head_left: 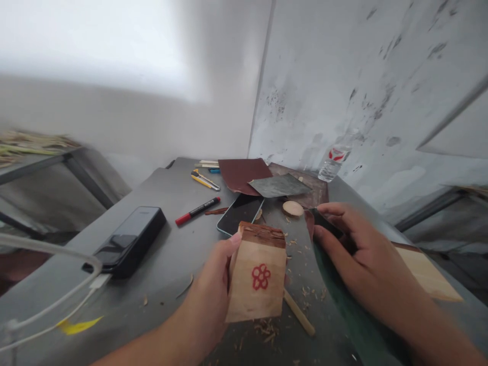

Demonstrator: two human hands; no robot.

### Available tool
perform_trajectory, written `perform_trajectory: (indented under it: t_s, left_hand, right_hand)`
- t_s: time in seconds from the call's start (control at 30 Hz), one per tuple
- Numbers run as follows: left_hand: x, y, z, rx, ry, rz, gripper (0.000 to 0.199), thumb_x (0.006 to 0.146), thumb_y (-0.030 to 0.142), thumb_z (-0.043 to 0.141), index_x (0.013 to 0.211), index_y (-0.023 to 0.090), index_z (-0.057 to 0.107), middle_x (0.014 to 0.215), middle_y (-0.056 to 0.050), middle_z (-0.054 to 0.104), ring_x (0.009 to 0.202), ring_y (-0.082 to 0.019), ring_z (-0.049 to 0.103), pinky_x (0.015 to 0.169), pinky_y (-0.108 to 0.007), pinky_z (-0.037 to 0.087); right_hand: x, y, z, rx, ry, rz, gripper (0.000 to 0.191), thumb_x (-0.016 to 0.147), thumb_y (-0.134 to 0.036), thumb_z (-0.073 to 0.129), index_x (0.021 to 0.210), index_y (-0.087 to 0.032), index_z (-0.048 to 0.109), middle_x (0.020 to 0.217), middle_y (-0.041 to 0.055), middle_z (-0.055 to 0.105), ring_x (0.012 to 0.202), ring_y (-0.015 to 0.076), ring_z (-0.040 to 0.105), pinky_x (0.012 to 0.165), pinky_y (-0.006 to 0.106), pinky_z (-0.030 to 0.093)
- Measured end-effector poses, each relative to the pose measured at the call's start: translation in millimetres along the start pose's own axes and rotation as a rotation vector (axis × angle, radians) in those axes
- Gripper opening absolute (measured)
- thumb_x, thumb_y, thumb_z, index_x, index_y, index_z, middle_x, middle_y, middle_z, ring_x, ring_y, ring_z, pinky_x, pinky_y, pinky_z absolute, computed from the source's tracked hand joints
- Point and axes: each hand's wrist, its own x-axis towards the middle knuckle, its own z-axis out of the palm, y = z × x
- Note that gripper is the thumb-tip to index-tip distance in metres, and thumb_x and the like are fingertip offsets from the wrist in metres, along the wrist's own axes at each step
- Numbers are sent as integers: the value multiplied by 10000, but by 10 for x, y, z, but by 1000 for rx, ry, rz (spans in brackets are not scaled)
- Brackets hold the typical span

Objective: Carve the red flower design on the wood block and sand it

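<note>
Left hand [211, 290] nearest, closed around a pale wooden block [257, 279], upright in the grip, with rough bark along its top edge and a red flower mark on its smooth face. Right hand [354, 249] curled, gripping the edge of a dark, glossy curved sheet [339, 300], material hard to tell. Just below the block, a thin wooden stick [299, 312] among loose wood shavings [267, 330] on the grey surface [152, 249]. Beyond the hands, a round wooden disc [293, 208], a smartphone [240, 213], a red marker [197, 211], a yellow utility knife [206, 179], and overlapping maroon sandpaper [244, 175] and grey sandpaper [279, 185]. Well left of the left hand, a black power bank [129, 241] and a white cable [49, 284]; past the right hand, a plastic water bottle [334, 162].
</note>
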Motion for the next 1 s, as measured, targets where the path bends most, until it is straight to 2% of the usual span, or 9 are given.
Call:
perform_trajectory:
  t_s: [0.13,0.27,0.33,0.47,0.6,0.7,0.83,0.9,1.0]
  left_hand:
    - [11,-50,-8,-19,-29,-6,400,961,382,413,865,189,750,662,-44,709,655,-213,685,641,-301,514]
    - [12,-88,-22,-34,-13,0,357,947,354,472,721,202,704,639,-7,668,666,-177,645,645,-257,479]
    - [5,-99,-21,-34,7,-22,359,946,376,478,723,207,704,638,-14,674,674,-192,653,655,-274,489]
    - [-14,-121,-6,-27,24,-61,303,890,450,574,816,210,742,618,-23,682,663,-226,671,652,-316,507]
    - [-17,-130,12,3,9,-45,360,901,452,523,766,199,741,596,-25,668,657,-228,657,663,-329,507]
    - [-20,-110,16,-4,-33,3,407,939,413,475,670,204,697,604,-11,651,668,-204,627,697,-309,489]
    - [-33,-93,7,-14,-46,32,437,977,381,474,620,204,654,595,24,607,623,-154,562,702,-274,457]
    - [-30,-96,7,-9,-11,15,433,976,365,458,639,196,672,592,18,615,592,-152,552,645,-269,448]
    - [-12,-102,22,16,67,-19,448,978,337,415,672,182,704,560,4,625,532,-150,541,547,-258,418]
  right_hand:
    - [-133,-125,87,131,-102,-74,225,1033,-366,509,1252,-343,466,1118,4,680,972,193,663,811,314,510]
    - [-213,-204,165,178,-297,-63,329,982,-446,619,1263,-392,456,1133,-32,661,999,185,645,818,299,518]
    - [-237,-227,176,210,-343,-70,321,999,-463,584,1286,-395,459,1178,-27,647,1045,192,629,842,312,515]
    - [-251,-259,222,224,-362,-57,141,1075,-359,420,1119,-316,546,1068,-16,646,938,174,618,805,324,485]
    - [-245,-277,303,160,-334,-136,290,1072,-308,426,820,-234,548,881,6,597,821,185,571,724,337,432]
    - [-259,-285,304,176,-295,-156,283,1072,-339,443,832,-228,544,899,11,582,819,184,558,713,333,424]
    - [-274,-296,241,204,-403,-145,126,1022,-325,573,928,-241,573,979,-6,584,817,158,566,699,307,440]
    - [-271,-296,225,213,-450,-159,64,982,-246,631,942,-244,581,1028,-11,581,841,149,577,724,298,456]
    - [-260,-286,235,222,-470,-166,125,971,-133,610,897,-230,580,1038,-12,579,867,138,587,770,288,471]
